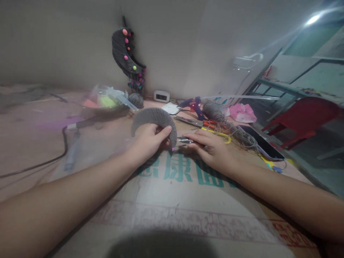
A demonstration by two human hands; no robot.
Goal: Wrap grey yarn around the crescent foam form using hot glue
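Left hand [154,138] gripped grey crescent [153,115]; right hand [215,147] pinched snips [185,140] beside crescent; trimming seemed in hand, next cut needed steady grip.

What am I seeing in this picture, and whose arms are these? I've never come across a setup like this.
There's no machine here: the arms are a person's own, seen from a camera worn on their head, looking forward and down. This single picture is that view. The left hand holds a grey yarn-wrapped crescent with a purple tip. The right hand holds small snips, blades towards the crescent. On the table beyond lie a glue gun, orange-handled scissors, grey yarn, a small clock and a phone. A decorated crescent hangs on the wall behind.
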